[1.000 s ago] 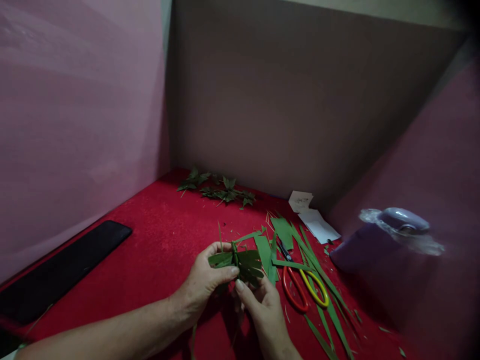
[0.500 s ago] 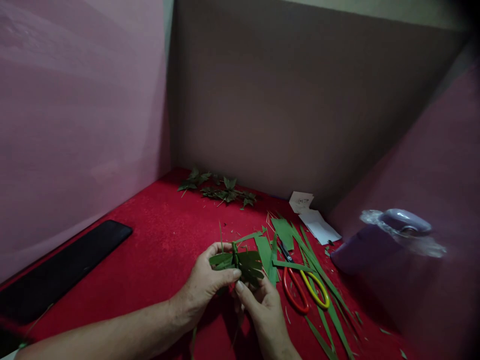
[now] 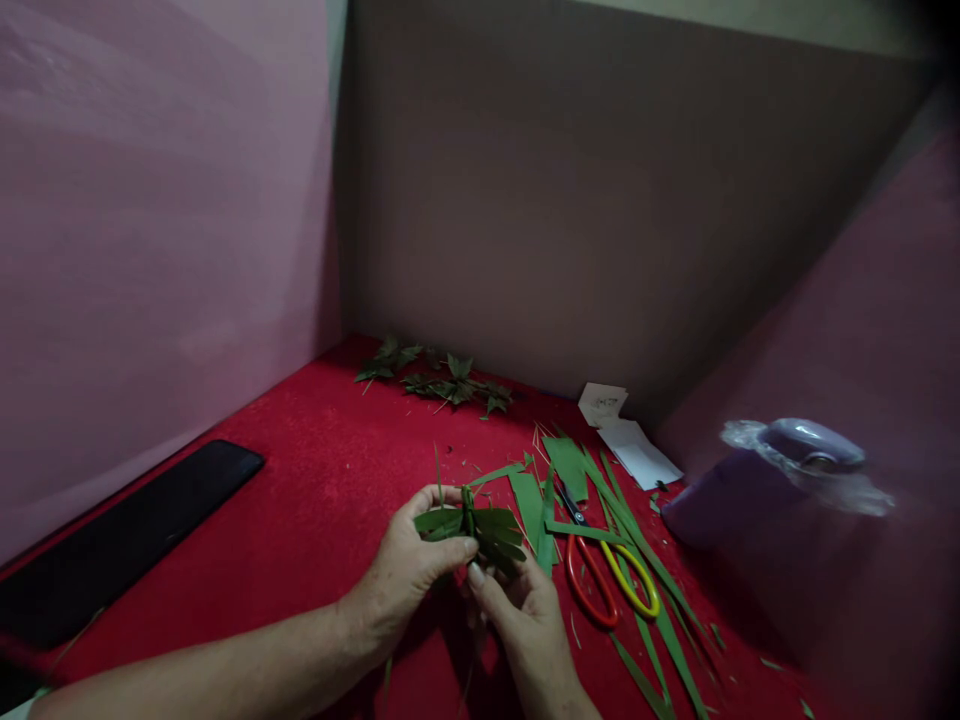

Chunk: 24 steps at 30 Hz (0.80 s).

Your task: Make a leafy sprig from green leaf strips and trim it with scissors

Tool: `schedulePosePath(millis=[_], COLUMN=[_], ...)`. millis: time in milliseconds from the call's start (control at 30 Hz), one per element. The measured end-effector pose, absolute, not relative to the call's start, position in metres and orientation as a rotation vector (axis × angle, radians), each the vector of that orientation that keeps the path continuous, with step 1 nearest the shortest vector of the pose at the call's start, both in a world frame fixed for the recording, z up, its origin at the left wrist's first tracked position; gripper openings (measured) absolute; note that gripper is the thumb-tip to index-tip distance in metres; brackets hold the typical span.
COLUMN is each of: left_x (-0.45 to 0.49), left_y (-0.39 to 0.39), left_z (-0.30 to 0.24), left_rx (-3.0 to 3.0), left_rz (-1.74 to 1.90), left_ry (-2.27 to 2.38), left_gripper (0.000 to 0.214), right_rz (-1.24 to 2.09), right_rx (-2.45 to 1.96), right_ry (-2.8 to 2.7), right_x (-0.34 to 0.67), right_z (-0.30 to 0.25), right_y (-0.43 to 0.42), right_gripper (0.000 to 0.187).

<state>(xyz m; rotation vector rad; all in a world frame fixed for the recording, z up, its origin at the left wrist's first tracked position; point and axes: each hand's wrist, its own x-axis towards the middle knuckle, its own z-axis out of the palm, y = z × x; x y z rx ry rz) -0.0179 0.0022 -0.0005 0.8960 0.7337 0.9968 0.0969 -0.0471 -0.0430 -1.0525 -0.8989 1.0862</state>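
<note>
Over a red cloth-covered table (image 3: pixel 300 500), both hands hold a small figure folded from green leaf strips (image 3: pixel 480 528). My left hand (image 3: pixel 409 570) wraps round its left side, thumb on top. My right hand (image 3: pixel 525 610) pinches it from below with thumb and fingers. A thin strip sticks up from the figure. Right beside the hands lie loose green leaf strips (image 3: pixel 600 500) and scissors with red and yellow handles (image 3: pixel 611 580).
Several finished green leaf figures (image 3: pixel 439 378) lie at the back by the wall. White paper pieces (image 3: pixel 630 435) sit at the back right. A purple device with clear wrap (image 3: pixel 780 470) stands at right. A black flat object (image 3: pixel 112 540) lies at left. Pink panels wall in the table.
Both hands and the leaf figure have shifted very slightly; my right thumb has moved a little up against the figure. Nothing else moved.
</note>
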Motion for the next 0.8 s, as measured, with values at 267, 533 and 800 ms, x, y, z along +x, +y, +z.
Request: schedulePosePath(millis=[267,533,800], left_x=[-0.0189,-0.0186,-0.0182], left_y=[0.0008,0.0025,0.0028], left_z=[0.0006,0.0010,-0.0009], left_rx=[0.860,0.846,0.795], left_rz=[0.981,0.979,0.970], left_ry=[0.735,0.733,0.741], left_gripper=[0.038,0.039,0.042], right_rz=[1.101,1.123,1.142], right_rx=[-1.045,-1.043,-1.046], right_ry=[-0.906,-0.923,-0.902], right_x=[0.0977,0.0970,0.0977], right_z=[-0.0469,-0.0423,-0.0416], right_y=[-0.0464,-0.0477,-0.0469], right_gripper=[0.024,0.020,0.024])
